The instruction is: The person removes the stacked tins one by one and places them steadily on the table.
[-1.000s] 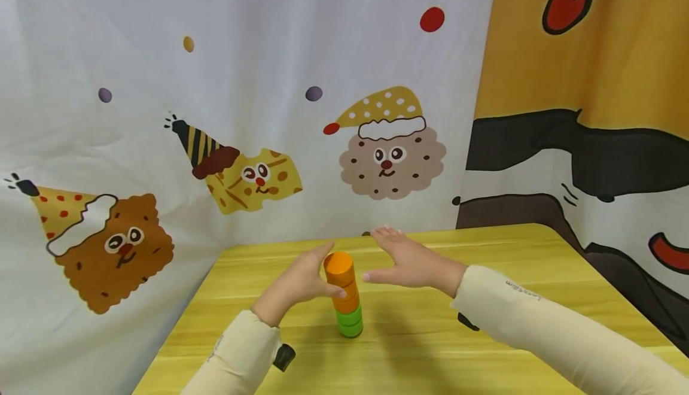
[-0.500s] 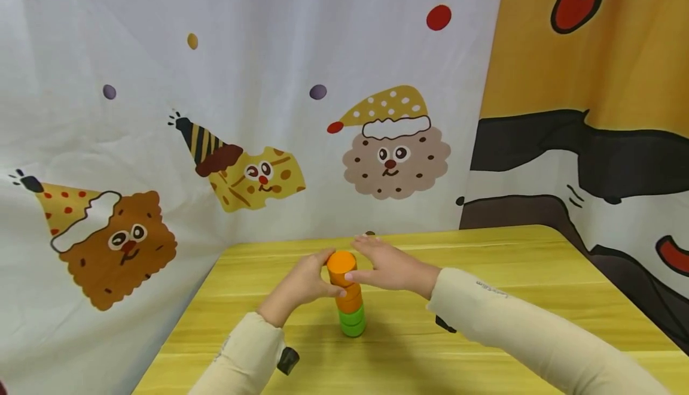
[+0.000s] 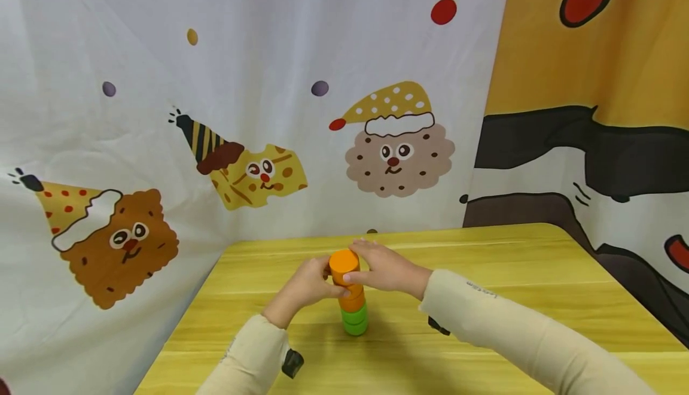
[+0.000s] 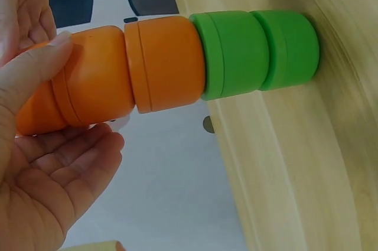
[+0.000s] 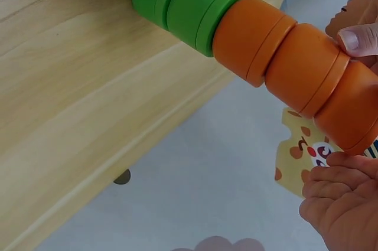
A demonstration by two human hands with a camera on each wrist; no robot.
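A tower of short round blocks stands upright on the wooden table, two green blocks (image 3: pixel 354 318) at the bottom and three orange blocks (image 4: pixel 165 65) above. Each block has a thin seam near one rim. My left hand (image 3: pixel 309 284) holds the upper orange part from the left, its thumb pressed near the seam below the top orange block (image 3: pixel 343 260). From the right, my right hand (image 3: pixel 384 268) grips the top block, thumb in front and fingers behind. In the right wrist view its fingers (image 5: pixel 348 195) lie against that block; its thumb is out of sight there.
The yellow wood-grain table (image 3: pixel 484 299) extends around the tower. Behind it hangs a white curtain (image 3: pixel 258 72) printed with cartoon biscuits and cheese, with an orange and black printed part at the right. Dark wrist devices (image 3: pixel 292 363) hang under both sleeves.
My right hand has moved left from beside the tower and closed around the top orange block. My left hand has stayed at the tower. The head view has shifted slightly.
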